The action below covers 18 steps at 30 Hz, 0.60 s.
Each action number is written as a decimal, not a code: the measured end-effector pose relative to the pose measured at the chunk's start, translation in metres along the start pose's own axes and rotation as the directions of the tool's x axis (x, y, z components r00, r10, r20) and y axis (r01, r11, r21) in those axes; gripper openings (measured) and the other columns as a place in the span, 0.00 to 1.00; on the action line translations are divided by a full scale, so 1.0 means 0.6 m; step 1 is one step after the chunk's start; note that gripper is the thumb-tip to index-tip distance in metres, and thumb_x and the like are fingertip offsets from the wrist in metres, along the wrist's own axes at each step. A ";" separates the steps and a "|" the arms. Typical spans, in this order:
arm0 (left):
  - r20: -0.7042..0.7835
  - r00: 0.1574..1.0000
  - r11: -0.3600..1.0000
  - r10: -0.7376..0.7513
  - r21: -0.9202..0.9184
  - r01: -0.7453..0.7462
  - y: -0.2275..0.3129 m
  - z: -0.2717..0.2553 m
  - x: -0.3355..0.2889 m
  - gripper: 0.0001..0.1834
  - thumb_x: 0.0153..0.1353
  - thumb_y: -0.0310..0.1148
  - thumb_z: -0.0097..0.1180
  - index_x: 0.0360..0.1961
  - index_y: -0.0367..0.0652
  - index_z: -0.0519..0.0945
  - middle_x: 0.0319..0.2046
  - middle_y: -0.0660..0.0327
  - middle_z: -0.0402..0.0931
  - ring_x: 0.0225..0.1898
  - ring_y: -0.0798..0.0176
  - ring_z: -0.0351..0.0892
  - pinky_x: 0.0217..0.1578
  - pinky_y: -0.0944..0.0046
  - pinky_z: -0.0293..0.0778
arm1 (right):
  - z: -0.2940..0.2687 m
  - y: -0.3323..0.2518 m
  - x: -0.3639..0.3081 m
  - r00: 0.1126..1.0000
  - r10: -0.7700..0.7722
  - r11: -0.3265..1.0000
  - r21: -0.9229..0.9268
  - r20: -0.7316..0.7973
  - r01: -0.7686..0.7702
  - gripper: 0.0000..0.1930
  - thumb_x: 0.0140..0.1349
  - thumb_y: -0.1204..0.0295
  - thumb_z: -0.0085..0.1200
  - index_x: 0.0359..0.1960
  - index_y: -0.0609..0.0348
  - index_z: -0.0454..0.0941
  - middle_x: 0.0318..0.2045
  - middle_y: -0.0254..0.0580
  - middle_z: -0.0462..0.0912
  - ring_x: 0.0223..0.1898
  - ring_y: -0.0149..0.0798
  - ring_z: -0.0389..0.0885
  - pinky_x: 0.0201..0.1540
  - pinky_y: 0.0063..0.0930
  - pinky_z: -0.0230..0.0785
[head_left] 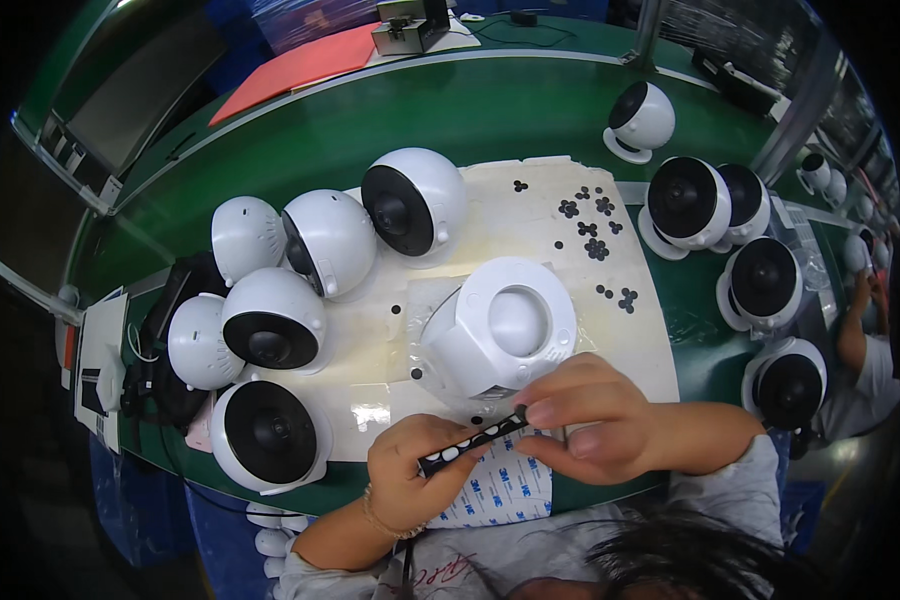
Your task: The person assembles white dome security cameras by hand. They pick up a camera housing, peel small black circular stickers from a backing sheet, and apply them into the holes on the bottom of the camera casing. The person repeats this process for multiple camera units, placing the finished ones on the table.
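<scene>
My left hand (415, 468) grips a black strip with a row of white round spots (470, 442), which looks like the folded edge of a sheet of round adhesive pads. Below it shows white backing paper (505, 490) with blue print. At the strip's right end my right hand (592, 420) is closed, thumb and fingers bent; a dark bit at its fingertips is too small to make out. Just beyond the hands a white round camera housing (448, 350) lies tipped over, its ring-shaped base (560, 312) facing up toward me.
White ball-shaped cameras with black fronts stand in a group at left (270, 320) and along the right (765, 275). Small black round pads (596, 248) dot the cream board (630, 330) on the green table (530, 110). Farther back lie a red sheet (300, 70) and a metal box (398, 35).
</scene>
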<state>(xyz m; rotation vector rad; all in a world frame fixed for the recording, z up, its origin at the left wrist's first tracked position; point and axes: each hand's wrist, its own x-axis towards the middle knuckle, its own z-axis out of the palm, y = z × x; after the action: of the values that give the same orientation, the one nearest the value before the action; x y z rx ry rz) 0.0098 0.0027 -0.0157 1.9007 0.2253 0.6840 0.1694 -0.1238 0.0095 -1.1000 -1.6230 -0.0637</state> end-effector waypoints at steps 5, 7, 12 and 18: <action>0.008 0.994 0.993 0.112 0.027 -0.112 -0.007 0.002 0.004 0.13 0.37 0.18 0.61 0.29 0.37 0.78 0.23 0.54 0.77 0.24 0.59 0.77 0.25 0.67 0.70 | -0.005 -0.001 -0.003 0.949 -0.256 0.961 -0.060 0.186 0.271 0.18 0.52 0.77 0.52 0.47 0.51 0.71 0.44 0.41 0.72 0.35 0.40 0.74 0.33 0.27 0.67; 0.022 0.994 0.992 0.108 0.055 -0.110 -0.008 -0.001 0.002 0.13 0.37 0.19 0.61 0.29 0.37 0.78 0.27 0.53 0.77 0.25 0.59 0.77 0.26 0.67 0.70 | -0.006 -0.007 -0.011 0.952 -0.243 0.970 0.052 0.188 0.238 0.18 0.51 0.79 0.53 0.46 0.52 0.72 0.44 0.43 0.71 0.35 0.41 0.73 0.32 0.27 0.67; 0.006 0.935 0.903 0.353 0.260 -0.343 -0.004 0.004 0.011 0.16 0.34 0.22 0.62 0.30 0.39 0.79 0.44 0.49 0.72 0.28 0.61 0.76 0.27 0.67 0.70 | -0.033 0.009 0.007 0.995 0.088 0.993 0.071 0.054 -0.092 0.26 0.46 0.84 0.55 0.49 0.58 0.66 0.40 0.44 0.70 0.35 0.37 0.72 0.31 0.25 0.67; 0.185 0.893 0.802 0.410 0.393 -0.449 -0.005 0.000 0.017 0.19 0.29 0.24 0.61 0.30 0.42 0.79 0.52 0.52 0.69 0.22 0.62 0.72 0.23 0.67 0.66 | -0.064 0.063 0.066 0.843 0.537 0.770 0.412 -0.008 -0.487 0.33 0.53 0.88 0.44 0.60 0.61 0.47 0.51 0.46 0.59 0.34 0.26 0.69 0.39 0.19 0.66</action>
<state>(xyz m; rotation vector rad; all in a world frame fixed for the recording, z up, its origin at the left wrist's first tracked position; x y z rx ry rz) 0.0187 0.0087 -0.0144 2.4393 -0.1411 0.9016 0.2251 -0.0997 0.0369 -1.1541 -1.1032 0.5316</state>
